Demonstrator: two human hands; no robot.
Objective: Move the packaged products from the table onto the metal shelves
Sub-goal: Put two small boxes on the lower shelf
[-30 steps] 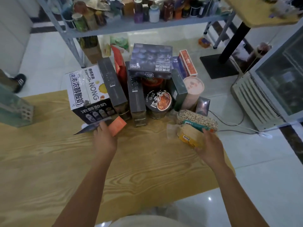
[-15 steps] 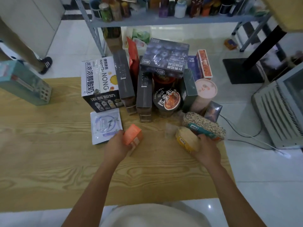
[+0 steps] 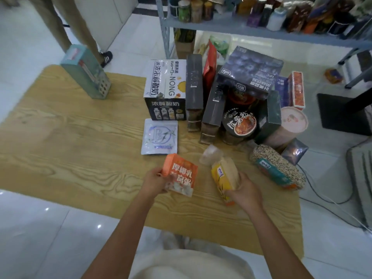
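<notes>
My left hand [image 3: 154,181] grips an orange snack pouch [image 3: 180,174] just above the wooden table [image 3: 70,158]. A yellow-labelled clear bag of grain [image 3: 223,176] is held by its lower end in my right hand [image 3: 244,193]. Flat on the table beyond the left hand lies a white foil pouch [image 3: 160,136]. A speckled grain bag [image 3: 278,168] lies to the right. Behind stand a white and black milk carton [image 3: 166,89], dark tall boxes [image 3: 194,91], a blue box [image 3: 250,72], a noodle bowl [image 3: 239,122] and a pink cup [image 3: 291,123]. The metal shelf [image 3: 251,32] at the top holds several jars and bottles.
A teal box [image 3: 86,72] stands at the table's far left corner. Another person's legs [image 3: 66,27] are on the white floor beyond it. A white appliance [image 3: 360,178] with cables sits on the floor to the right. A black table base [image 3: 342,113] lies beyond the products.
My left hand has lifted the orange pouch off the white foil pouch and drawn it toward me. My right hand has closed on the yellow bag and raised it. The view shifted right.
</notes>
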